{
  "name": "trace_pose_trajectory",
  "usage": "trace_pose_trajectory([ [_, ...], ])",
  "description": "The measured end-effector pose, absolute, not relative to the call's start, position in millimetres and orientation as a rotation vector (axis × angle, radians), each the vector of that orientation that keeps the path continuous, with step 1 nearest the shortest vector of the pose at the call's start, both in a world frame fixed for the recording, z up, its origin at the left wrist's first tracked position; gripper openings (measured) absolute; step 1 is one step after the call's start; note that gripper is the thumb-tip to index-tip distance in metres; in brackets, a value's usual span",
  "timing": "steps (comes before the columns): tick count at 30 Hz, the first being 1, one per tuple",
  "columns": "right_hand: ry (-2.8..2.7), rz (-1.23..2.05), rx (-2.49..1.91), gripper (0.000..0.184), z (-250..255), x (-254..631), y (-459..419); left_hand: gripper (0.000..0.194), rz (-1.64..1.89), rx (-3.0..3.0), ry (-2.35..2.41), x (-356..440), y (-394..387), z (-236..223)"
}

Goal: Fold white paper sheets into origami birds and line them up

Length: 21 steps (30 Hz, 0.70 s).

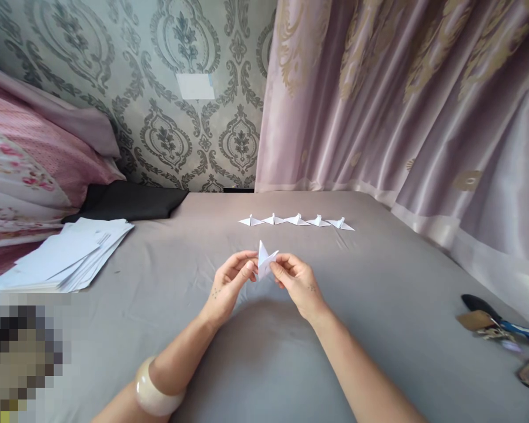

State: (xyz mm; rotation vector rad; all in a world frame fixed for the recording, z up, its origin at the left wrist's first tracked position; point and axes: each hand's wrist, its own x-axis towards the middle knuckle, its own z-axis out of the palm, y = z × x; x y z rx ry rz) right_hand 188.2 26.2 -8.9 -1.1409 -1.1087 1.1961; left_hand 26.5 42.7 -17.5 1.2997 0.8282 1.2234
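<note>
A small white origami crane (264, 264), partly folded with pointed flaps sticking up, is held above the grey sheet between both hands. My left hand (230, 284) has its thumb and fingers closed at the paper's left edge. From the other side, my right hand (300, 284) pinches the right flap between thumb and forefinger, its other fingers curled beneath. Beyond the hands, several folded paper cranes (297, 220) stand in a row on the sheet, wings nearly touching.
A stack of white paper sheets (66, 255) lies at the left, in front of a black folded cloth (127, 200). Keys (494, 333) with a strap and tags lie at the right edge. Pink curtains (335, 106) and a patterned wall (167, 129) border the far side.
</note>
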Motion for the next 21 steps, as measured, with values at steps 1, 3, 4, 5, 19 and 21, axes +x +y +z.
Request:
trace_pose_trajectory([
  [1,-1.084,1.239,-1.106,0.024,-9.3,188.9,26.4,0.028,1.207,1.277,0.799,26.4,43.3,-18.2],
  [3,-1.039,1.32,-1.033,0.024,-10.4,190.1,26.7,0.026,1.173,1.233,0.749,26.4,44.1,-19.9],
  [4,-1.019,1.364,-0.997,0.024,-11.2,190.7,26.8,0.025,1.16,1.214,0.729,26.4,44.3,-20.8],
  [5,-0.999,1.409,-0.964,0.023,-11.9,191.3,26.8,0.024,1.151,1.199,0.71,26.4,44.5,-21.6],
  [19,-0.947,1.588,-0.836,0.017,-14.5,192.8,27.4,0.034,1.116,1.162,0.602,27.9,43.8,-17.5],
  [21,-0.953,1.604,-0.823,0.017,-14.3,192.9,26.9,0.031,1.121,1.168,0.597,27.4,44.4,-19.6],
])
